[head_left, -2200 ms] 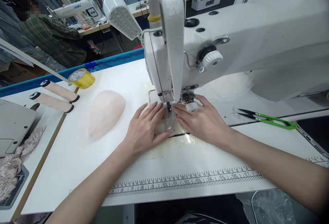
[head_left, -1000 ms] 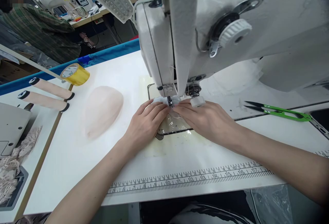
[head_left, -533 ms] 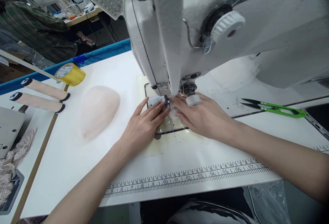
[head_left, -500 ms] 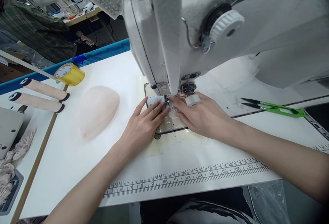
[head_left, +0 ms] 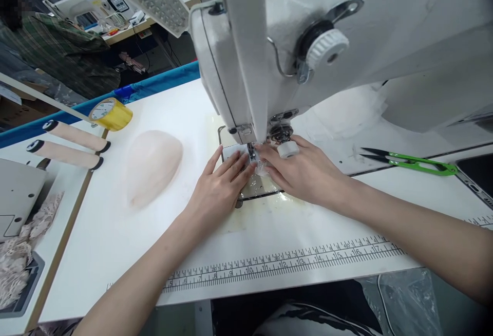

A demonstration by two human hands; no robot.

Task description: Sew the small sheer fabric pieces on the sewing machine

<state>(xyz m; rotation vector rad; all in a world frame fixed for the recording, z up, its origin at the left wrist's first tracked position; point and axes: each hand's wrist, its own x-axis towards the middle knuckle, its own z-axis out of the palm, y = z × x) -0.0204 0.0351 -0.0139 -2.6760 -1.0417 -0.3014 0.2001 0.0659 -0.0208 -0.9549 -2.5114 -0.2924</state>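
Note:
A white sewing machine stands over the bench, its presser foot down between my two hands. My left hand lies flat beside the foot, fingers stretched over the needle plate and touching a thin, pale, see-through piece of material. From the other side my right hand pinches that material close to the foot, thumb and forefinger bent around its edge. The fingers and the machine head hide most of the piece. To the left rests a sheer, pale pink bra cup.
Green-handled thread snips lie at the right beside a phone. Yellow tape and two pink thread cones are at the left. A printed ruler runs along the front edge. A person in a checked shirt sits behind.
The view has shifted slightly, so the bench things at the left appear a little further right. Both hands keep nearly the same place at the presser foot.

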